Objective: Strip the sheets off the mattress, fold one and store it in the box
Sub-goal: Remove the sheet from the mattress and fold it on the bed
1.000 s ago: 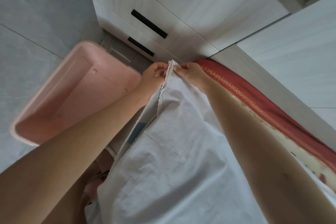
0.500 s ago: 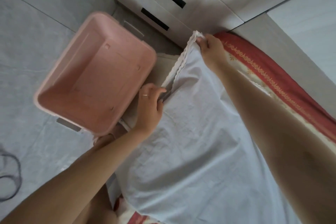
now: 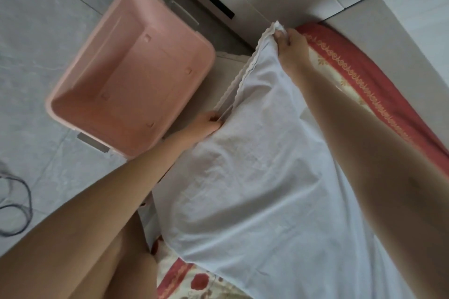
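- Head view: the white sheet (image 3: 267, 177) is lying doubled over on the mattress (image 3: 364, 75). Its long axis is running from the near end of the mattress up to the far left corner beside the white drawer unit (image 3: 279, 0).
- The sheet's scalloped edge is facing left towards the floor and is being held taut in a straight line between the two hands.
- The right hand (image 3: 289, 43) is pinching the sheet's far corner, fingers curled tight round the bunched layers, just above the mattress's far left corner.
- The left hand (image 3: 207, 122) is gripping the same scalloped edge lower down at the mattress's left edge, fingers curled closed on the stacked hems.
- The pink plastic box (image 3: 80, 94) is sitting on the grey tiled floor (image 3: 48, 31), mouth up, just beside the mattress's left edge and near the left hand.
- The mattress's red-bordered floral cover is showing on the right of the sheet and below it.
- A dark cable loop (image 3: 17, 201) is lying on the floor at the left.
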Motion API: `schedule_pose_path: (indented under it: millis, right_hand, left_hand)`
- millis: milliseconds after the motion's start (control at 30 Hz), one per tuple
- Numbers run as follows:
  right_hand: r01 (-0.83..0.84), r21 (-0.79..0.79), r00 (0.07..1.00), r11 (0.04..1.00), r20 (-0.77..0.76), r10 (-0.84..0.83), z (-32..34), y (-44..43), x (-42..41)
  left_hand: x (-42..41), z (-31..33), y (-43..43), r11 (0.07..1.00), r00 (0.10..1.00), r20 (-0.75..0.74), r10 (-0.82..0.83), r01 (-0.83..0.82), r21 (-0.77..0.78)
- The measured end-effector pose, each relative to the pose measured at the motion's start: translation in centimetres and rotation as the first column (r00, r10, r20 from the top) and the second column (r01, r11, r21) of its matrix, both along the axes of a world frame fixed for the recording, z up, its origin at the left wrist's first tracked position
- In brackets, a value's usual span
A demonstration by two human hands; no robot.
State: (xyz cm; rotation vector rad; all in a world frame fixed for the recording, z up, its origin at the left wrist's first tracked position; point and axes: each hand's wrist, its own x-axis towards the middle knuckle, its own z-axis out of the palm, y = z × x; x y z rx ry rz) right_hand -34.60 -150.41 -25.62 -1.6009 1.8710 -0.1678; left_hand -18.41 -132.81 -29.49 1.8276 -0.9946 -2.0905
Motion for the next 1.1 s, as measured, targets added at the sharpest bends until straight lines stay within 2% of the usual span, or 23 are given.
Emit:
schedule_pose_path:
  millis: [67, 133, 267, 333, 500, 567, 600, 667, 767, 800, 900, 1100]
  right_hand:
    - [0.003, -0.005, 1.000, 1.000, -0.012, -0.003, -0.1, -0.1, 0.1]
    - [-0.002, -0.021, 1.000, 1.000, -0.030, 0.002, -0.1, -0.4, 0.3]
    - [0.004, -0.070, 0.997, 0.998, -0.075, -0.009, 0.1, -1.9, 0.3]
    - [-0.007, -0.070, 0.994, 0.998, -0.108, -0.001, -0.2, -2.7, 0.2]
    - [-0.008, -0.062, 0.995, 0.998, -0.099, 0.002, -1.6, -2.8, 0.1]
    - [0.038, -0.062, 0.998, 0.997, -0.051, -0.041, -2.1, -2.6, 0.0]
    - [0.065, -0.062, 0.998, 0.996, -0.024, -0.067, -2.3, -2.6, -0.1]
    - [0.092, -0.070, 0.996, 0.993, 0.010, -0.092, -2.5, -2.3, -0.3]
    - [0.123, -0.069, 0.992, 0.990, 0.051, -0.119, -2.6, -1.7, -0.5]
    - [0.156, -0.062, 0.985, 0.986, 0.082, -0.151, -2.6, -1.5, -0.6]
    - [0.221, -0.046, 0.970, 0.974, 0.109, -0.215, -2.6, -1.4, -0.7]
    - [0.237, -0.009, 0.966, 0.972, 0.105, -0.234, -3.1, -1.8, -1.0]
  left_hand:
    - [1.5, 0.3, 0.1, 0.978, 0.979, -0.018, -0.205, 0.204, -0.040]
    - [2.4, 0.7, 0.4, 0.951, 0.961, 0.075, -0.267, 0.275, -0.139]
    - [3.6, 2.0, 3.0, 0.917, 0.963, 0.241, -0.117, 0.199, -0.347]
    - [4.0, 1.9, 4.4, 0.889, 0.963, 0.262, -0.060, 0.171, -0.424]
    - [4.0, -0.3, 5.0, 0.889, 0.963, 0.258, 0.077, 0.051, -0.455]
    - [4.0, -0.3, 5.2, 0.880, 0.955, 0.297, 0.020, 0.124, -0.458]
    - [3.9, 0.0, 5.4, 0.863, 0.936, 0.350, -0.036, 0.206, -0.462]
    - [3.1, 1.3, 5.8, 0.750, 0.877, 0.467, -0.114, 0.384, -0.538]
    - [1.3, 3.3, 6.7, 0.597, 0.883, 0.424, -0.203, 0.455, -0.661]
    - [0.6, 4.2, 7.1, 0.602, 0.901, 0.371, -0.224, 0.427, -0.675]
    - [-1.6, 7.1, 8.2, 0.766, 0.947, 0.222, -0.230, 0.317, -0.558]
    - [-2.1, 9.5, 9.7, 0.881, 0.936, 0.265, -0.232, 0.318, -0.349]
